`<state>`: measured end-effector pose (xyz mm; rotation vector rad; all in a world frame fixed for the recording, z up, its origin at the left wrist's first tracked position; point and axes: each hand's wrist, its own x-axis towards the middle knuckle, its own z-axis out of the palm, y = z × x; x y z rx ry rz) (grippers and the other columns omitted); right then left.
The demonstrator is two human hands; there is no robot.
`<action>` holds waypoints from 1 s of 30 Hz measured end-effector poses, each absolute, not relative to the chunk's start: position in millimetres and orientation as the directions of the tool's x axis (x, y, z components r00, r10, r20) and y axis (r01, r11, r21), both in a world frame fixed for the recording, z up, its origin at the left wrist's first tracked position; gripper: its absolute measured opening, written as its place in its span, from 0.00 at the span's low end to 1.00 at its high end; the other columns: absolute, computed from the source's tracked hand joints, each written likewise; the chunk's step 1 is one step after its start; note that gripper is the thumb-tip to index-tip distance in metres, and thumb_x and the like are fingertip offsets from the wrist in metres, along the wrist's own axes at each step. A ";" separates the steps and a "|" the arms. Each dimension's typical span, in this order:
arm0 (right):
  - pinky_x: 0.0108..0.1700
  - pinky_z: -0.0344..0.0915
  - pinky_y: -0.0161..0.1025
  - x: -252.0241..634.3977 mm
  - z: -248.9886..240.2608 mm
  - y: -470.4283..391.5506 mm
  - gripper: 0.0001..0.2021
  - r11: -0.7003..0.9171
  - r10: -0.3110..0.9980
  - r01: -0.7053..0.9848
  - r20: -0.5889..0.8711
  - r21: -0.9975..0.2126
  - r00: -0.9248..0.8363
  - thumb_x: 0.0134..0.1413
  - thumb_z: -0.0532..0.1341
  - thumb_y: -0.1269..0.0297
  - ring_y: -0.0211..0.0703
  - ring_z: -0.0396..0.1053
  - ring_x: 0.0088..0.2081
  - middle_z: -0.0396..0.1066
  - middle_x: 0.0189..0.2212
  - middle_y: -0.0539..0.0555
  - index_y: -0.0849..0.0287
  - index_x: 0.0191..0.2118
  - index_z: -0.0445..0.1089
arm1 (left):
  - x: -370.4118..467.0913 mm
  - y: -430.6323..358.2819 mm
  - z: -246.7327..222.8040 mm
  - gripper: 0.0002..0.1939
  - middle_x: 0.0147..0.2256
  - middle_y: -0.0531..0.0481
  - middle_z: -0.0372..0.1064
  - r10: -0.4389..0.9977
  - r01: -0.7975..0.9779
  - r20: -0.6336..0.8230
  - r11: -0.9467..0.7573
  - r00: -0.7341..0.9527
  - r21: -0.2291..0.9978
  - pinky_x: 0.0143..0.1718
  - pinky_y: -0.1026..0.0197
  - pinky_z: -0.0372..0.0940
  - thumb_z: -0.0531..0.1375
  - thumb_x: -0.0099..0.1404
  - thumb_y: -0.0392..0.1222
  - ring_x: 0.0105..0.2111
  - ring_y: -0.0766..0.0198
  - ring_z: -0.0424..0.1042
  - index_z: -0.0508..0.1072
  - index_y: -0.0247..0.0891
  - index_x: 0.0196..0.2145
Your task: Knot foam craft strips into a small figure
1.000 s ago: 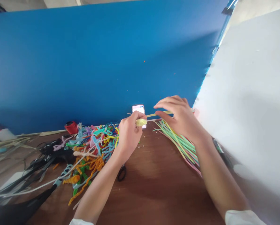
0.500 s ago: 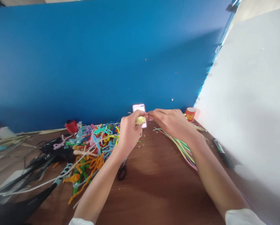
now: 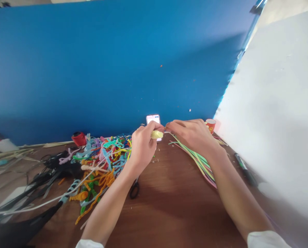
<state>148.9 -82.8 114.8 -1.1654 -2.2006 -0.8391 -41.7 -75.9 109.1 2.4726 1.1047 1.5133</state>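
Observation:
My left hand [image 3: 143, 143] is closed around a short pale yellow fuzzy piece [image 3: 157, 134], which looks like a coiled pipe cleaner; its end pokes out between thumb and fingers. Close to its right, my right hand [image 3: 195, 136] has its fingertips pinched together, nearly meeting the left fingertips. Whatever lies in the right pinch is too small or hidden to name. Behind the hands a phone [image 3: 153, 119] with a lit screen leans at the blue panel, partly covered. Under the right wrist lie straight green, yellow and pink pipe cleaners [image 3: 195, 157].
Left of my hands spreads a tangled heap of coloured pipe cleaners [image 3: 109, 155], crossed by a white cable [image 3: 49, 203]. Black-handled scissors [image 3: 134, 190] lie beside my left forearm. A red spool [image 3: 78, 139], a red cup [image 3: 211, 126] and a marker [image 3: 245, 169] stand or lie around.
Both hands have shifted slightly right, and a small gap shows between their fingertips. More of the pale yellow piece shows, a little lower and further right.

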 end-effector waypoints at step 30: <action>0.24 0.54 0.35 199.3 129.0 -85.9 0.19 0.536 0.659 0.771 0.741 -0.343 -0.129 0.70 0.49 0.51 0.35 0.59 0.17 0.64 0.17 0.46 0.56 0.44 0.73 | -49.8 -57.9 102.5 0.24 0.32 0.57 0.60 0.896 0.137 0.353 -0.399 0.270 0.907 0.22 0.68 0.55 0.57 0.63 0.32 0.23 0.73 0.60 0.50 0.45 0.51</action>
